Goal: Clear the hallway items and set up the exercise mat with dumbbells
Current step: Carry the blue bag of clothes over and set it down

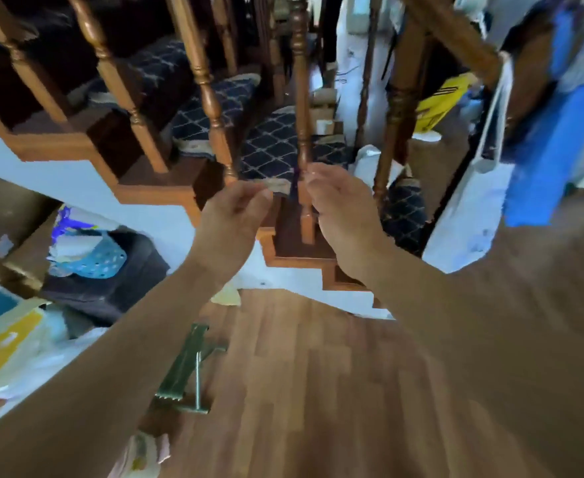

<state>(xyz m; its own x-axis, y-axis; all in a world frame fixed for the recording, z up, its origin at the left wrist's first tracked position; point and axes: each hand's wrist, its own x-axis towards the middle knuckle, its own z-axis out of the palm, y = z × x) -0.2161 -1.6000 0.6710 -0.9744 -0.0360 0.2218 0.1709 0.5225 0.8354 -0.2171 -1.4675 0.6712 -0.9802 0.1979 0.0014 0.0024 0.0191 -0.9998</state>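
**Both hands raised at the stair baluster; exercise mat and dumbbells not in view.**

The left hand (235,215) is just left of the baluster (300,132) and the right hand (338,208) just right of it. Each hand's fingers are curled, with thumb and fingertips drawn together. A thin purple strip (296,177) lies against the baluster between them; blur hides whether either hand pinches it. Likely hazards: a backward step could catch the green metal bracket (187,367) on the floor below the baluster, and a right-arm swing could knock the white tote bag (469,208) hanging to its right.
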